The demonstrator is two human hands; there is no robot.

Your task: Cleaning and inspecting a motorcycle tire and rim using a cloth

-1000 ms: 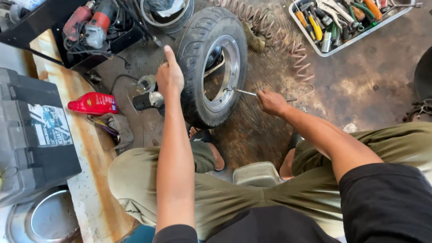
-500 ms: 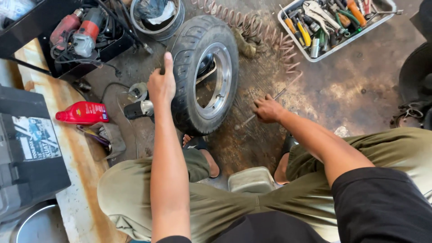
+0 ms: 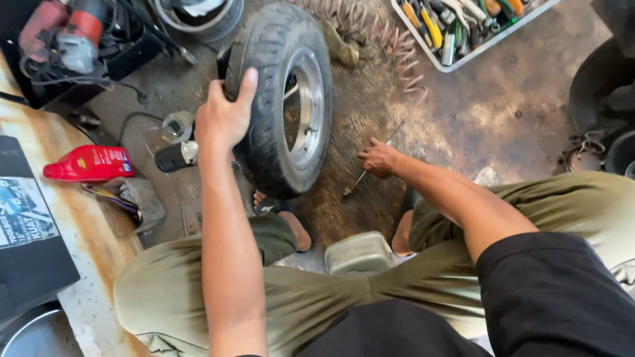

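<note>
2 hands: left hand [image 3: 223, 119] grips 1 tyre [image 3: 281, 99], right hand [image 3: 378, 158] pinches 1 thin rod [image 3: 374, 158].

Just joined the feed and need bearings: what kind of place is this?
Probably a small tyre or vehicle repair workshop. The left hand steadies a small tyre on its rim on a stained concrete floor, with a tray of hand tools and a power tool nearby.

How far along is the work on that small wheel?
Done: the wheel is off and stands upright on the floor. In hand: the left hand steadies its tyre; the right hand holds a thin rod low beside it. The tyre remains on its rim.
</note>
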